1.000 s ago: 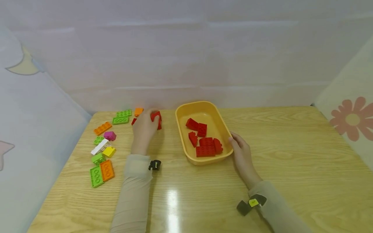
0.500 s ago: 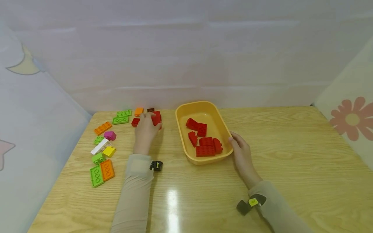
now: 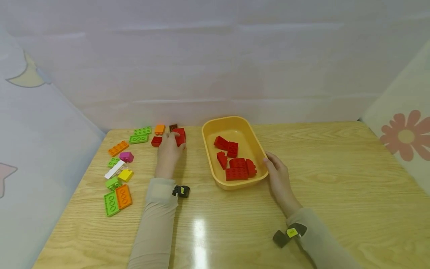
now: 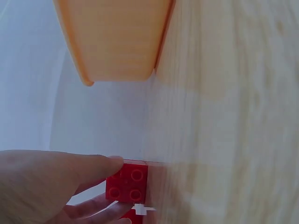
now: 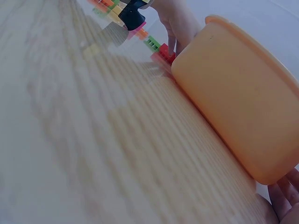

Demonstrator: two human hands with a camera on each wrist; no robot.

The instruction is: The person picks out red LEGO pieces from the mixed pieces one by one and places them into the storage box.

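At the back of the table, my left hand pinches a red brick between thumb and fingers. The left wrist view shows the thumb over the top of this red brick, its hollow tubes facing the camera. A smaller red brick lies just left of the fingers. My right hand grips the near right rim of the yellow tray, which holds several red bricks. In the right wrist view, fingers touch the tray's lower end.
A dark brown brick and an orange brick lie by the back wall. Down the left side are green plates, a magenta brick, a white brick, a yellow brick and an orange plate.
My left hand has shifted slightly right and toward me, uncovering the small red brick and the dark brown one. The right hand and tray hold their place.
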